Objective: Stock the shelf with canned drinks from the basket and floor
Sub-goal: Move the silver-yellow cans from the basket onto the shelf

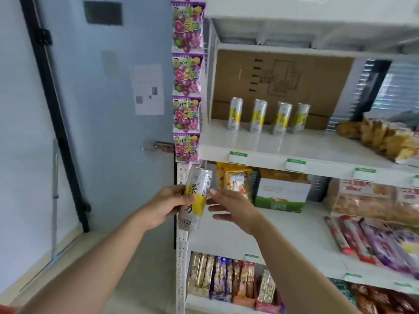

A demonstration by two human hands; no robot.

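White shelf unit (272, 152): four silver-yellow tea cans (258, 116) stand in a row on its upper shelf, before a cardboard box (283, 75). Below that row, left hand (166, 203) grips a fifth can (196, 200), tilted. Right hand (231, 208) open, fingers just beside the can, holding nothing. Step: handover or lift. Next: raise can, set upright beside the row.

The left hand (169, 206) hides part of the can (196, 199). Shelf tags (237, 157) are too blurred to read. Bread bags (385, 141) on the right run off the edge.
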